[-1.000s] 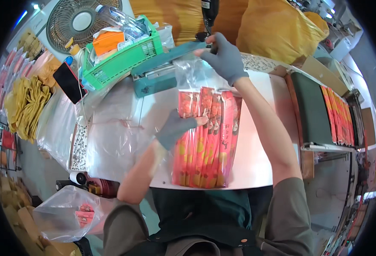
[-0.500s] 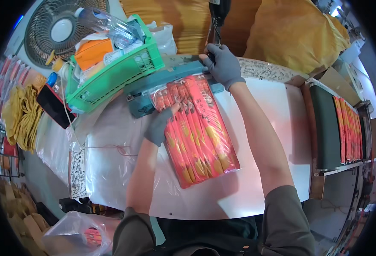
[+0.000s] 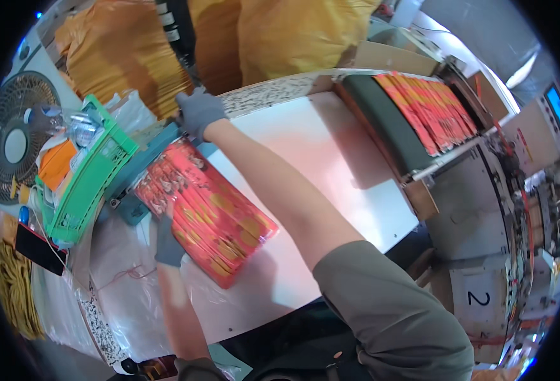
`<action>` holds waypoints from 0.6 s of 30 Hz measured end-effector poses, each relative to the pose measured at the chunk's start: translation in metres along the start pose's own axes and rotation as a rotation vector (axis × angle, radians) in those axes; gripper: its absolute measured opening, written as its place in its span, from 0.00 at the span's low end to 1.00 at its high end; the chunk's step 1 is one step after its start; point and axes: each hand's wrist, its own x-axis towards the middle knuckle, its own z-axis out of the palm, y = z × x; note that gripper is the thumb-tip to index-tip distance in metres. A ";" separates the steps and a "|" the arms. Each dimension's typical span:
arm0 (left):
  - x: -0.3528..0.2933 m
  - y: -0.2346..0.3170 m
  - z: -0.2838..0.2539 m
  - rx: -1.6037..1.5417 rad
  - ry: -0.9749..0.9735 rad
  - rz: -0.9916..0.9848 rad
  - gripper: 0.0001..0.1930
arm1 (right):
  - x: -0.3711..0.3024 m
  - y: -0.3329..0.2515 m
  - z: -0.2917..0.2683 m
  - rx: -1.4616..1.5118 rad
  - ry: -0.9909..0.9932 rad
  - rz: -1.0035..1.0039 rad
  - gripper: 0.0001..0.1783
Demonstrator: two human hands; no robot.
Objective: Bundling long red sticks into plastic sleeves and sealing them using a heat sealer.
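A clear bag of red packets with gold patterns (image 3: 219, 213) lies slanted on the white table, its far end in a teal bar sealer (image 3: 145, 155). My left hand (image 3: 168, 241), in a grey glove with bare fingertips, grips the bag's left edge near that end. At the far end of the sealer's bar, my gloved right hand (image 3: 200, 113) is closed around its handle; the fingers are partly hidden. My right forearm passes over the table to the right of the bag.
Left of the sealer stands a green basket (image 3: 92, 178) with a bottle and an orange box, beside a fan (image 3: 16, 146). A dark conveyor belt (image 3: 375, 120) at the right carries a row of red packets (image 3: 426, 111). Yellow sacks (image 3: 299, 44) stand behind the table (image 3: 305, 152).
The view has swung to the right, bringing more of the conveyor and machinery in. Both hands remain at the bag and the sealer.
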 end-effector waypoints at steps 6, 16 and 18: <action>-0.047 0.001 -0.052 0.361 -0.050 -0.063 0.20 | -0.124 0.020 -0.013 0.053 -0.331 -0.227 0.25; -0.046 0.003 0.021 1.732 -0.035 0.785 0.30 | -0.411 0.143 -0.174 0.164 -0.071 0.154 0.14; -0.033 -0.028 0.054 1.699 -0.213 0.867 0.31 | -0.430 0.145 -0.189 0.194 -0.037 0.203 0.14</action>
